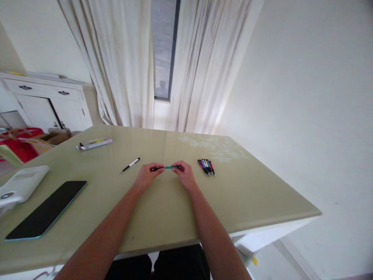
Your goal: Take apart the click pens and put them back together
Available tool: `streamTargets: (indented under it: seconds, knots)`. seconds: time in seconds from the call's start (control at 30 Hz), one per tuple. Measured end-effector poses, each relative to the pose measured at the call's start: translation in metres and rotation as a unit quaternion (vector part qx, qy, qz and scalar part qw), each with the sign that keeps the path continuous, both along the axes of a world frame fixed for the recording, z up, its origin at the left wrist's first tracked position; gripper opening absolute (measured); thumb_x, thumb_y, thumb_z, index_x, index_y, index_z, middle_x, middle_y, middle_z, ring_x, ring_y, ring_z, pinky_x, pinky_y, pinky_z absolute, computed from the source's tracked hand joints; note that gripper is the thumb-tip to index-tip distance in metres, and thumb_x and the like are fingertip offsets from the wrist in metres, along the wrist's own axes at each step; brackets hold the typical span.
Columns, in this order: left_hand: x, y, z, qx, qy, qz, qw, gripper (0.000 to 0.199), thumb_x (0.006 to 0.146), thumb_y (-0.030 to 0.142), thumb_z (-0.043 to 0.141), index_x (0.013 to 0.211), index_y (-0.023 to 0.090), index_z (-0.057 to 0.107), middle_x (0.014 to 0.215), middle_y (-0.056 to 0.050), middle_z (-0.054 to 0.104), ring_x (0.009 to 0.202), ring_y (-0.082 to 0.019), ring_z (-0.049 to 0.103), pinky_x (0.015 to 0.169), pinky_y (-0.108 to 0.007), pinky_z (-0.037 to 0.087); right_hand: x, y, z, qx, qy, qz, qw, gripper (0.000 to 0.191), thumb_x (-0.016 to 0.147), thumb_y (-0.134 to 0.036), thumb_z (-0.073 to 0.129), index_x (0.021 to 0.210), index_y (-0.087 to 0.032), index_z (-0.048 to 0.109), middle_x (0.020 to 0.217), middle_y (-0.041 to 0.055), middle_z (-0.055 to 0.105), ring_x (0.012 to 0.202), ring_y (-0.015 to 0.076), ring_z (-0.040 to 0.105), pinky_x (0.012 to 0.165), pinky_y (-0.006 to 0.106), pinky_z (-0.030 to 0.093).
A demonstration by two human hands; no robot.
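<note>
A green and black pen (pixel 168 167) lies level between my two hands, over the middle of the table. My left hand (pixel 146 174) pinches its dark left end. At the other end, the fingers of my right hand (pixel 185 174) are closed round the pen; part of the barrel is hidden under them. Left of my hands a white and black pen (pixel 130 165) rests by itself, its tip pointing toward the near left. To the right is a side-by-side group of several pens (pixel 206 167) in pink, blue, white and green with black parts.
The greenish table (pixel 247 194) meets a white wall on the right. A dark-screened tablet or phone (pixel 48 210) lies at the near left, beside a white device (pixel 25 182). Farther back is a long pen box (pixel 94 144). Curtains (pixel 125 66) hang behind the table.
</note>
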State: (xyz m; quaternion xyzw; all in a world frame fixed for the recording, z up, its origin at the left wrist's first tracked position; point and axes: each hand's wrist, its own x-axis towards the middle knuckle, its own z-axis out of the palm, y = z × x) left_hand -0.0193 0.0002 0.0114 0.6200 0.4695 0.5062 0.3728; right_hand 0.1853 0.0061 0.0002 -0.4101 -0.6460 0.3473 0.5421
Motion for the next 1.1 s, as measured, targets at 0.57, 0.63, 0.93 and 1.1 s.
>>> streamTargets:
  seconds: [0.57, 0.63, 0.93, 1.1]
  knots:
    - [0.0004, 0.0055, -0.0075, -0.01, -0.039, -0.026, 0.999, 0.04, 0.07, 0.051, 0.08, 0.089, 0.017, 0.076, 0.075, -0.006, 0.076, 0.068, -0.019, 0.067, 0.067, -0.031, 0.053, -0.0016, -0.0019, 0.0026, -0.019, 0.028, 0.009, 0.999, 0.024, 0.074, -0.037, 0.078, 0.091, -0.019, 0.072, 0.081, 0.0015, 0.069, 0.072, 0.0154, 0.061, 0.068, 0.027, 0.048]
    - [0.0005, 0.0055, -0.008, -0.011, -0.043, -0.026, 0.999, 0.04, 0.071, 0.052, 0.079, 0.089, 0.016, 0.076, 0.072, -0.005, 0.075, 0.066, -0.019, 0.066, 0.066, -0.031, 0.053, -0.0017, -0.002, 0.0028, -0.023, 0.027, 0.003, 0.999, 0.024, 0.075, -0.037, 0.078, 0.091, -0.02, 0.072, 0.081, 0.0016, 0.069, 0.072, 0.0158, 0.062, 0.068, 0.027, 0.048]
    - [0.001, 0.0038, -0.007, -0.008, -0.042, -0.034, 0.998, 0.04, 0.071, 0.052, 0.079, 0.091, 0.017, 0.077, 0.08, -0.007, 0.077, 0.07, -0.019, 0.067, 0.07, -0.032, 0.054, -0.001, -0.0019, 0.0004, -0.025, 0.022, 0.021, 0.999, 0.024, 0.075, -0.038, 0.078, 0.09, -0.019, 0.073, 0.077, 0.0013, 0.068, 0.069, 0.0152, 0.06, 0.066, 0.027, 0.047]
    - [0.0002, 0.0048, -0.007, -0.003, -0.04, -0.031, 0.999, 0.039, 0.067, 0.051, 0.082, 0.087, 0.018, 0.077, 0.079, -0.006, 0.077, 0.072, -0.02, 0.068, 0.071, -0.033, 0.054, -0.0009, -0.0001, -0.0005, -0.025, 0.031, 0.025, 0.999, 0.021, 0.073, -0.033, 0.078, 0.09, -0.02, 0.073, 0.081, 0.0019, 0.07, 0.073, 0.0162, 0.063, 0.07, 0.028, 0.048]
